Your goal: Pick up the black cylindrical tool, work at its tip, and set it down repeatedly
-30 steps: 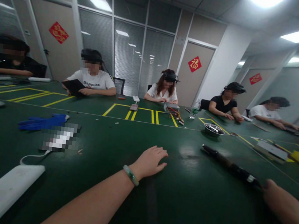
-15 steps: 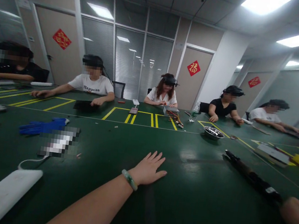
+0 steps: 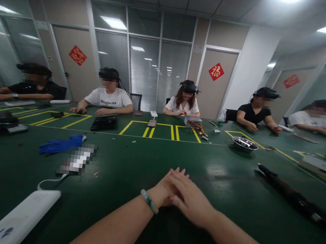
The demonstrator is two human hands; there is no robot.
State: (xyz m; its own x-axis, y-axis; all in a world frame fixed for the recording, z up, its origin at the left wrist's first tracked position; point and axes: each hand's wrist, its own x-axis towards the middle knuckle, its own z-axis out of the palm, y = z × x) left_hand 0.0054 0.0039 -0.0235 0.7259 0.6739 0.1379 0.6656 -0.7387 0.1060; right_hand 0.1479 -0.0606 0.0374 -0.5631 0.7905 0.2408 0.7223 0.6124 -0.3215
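My left hand [image 3: 161, 190] lies palm down on the green table [image 3: 133, 166], fingers stretched out, a jade-coloured bangle [image 3: 149, 201] on its wrist. Across its back rests my right hand [image 3: 193, 198], palm down with extended fingers, covering most of the left hand's fingers. Neither hand holds an object. To the right lies a long black tool that looks like an electric screwdriver [image 3: 294, 197], apart from both hands. A white power bank [image 3: 23, 215] sits at the near left, joined by a short white cable to a phone [image 3: 78, 161].
Blue gloves [image 3: 62, 144] lie beyond the phone. A shiny metal bowl [image 3: 244, 144], a water bottle [image 3: 220, 121] and a metal box with coloured wires [image 3: 193, 122] stand farther off. Several people wearing head cameras sit along the far side.
My right hand has come from beside the black tool at the right onto the back of my left hand. The view has shifted slightly; the left hand stays on the table.
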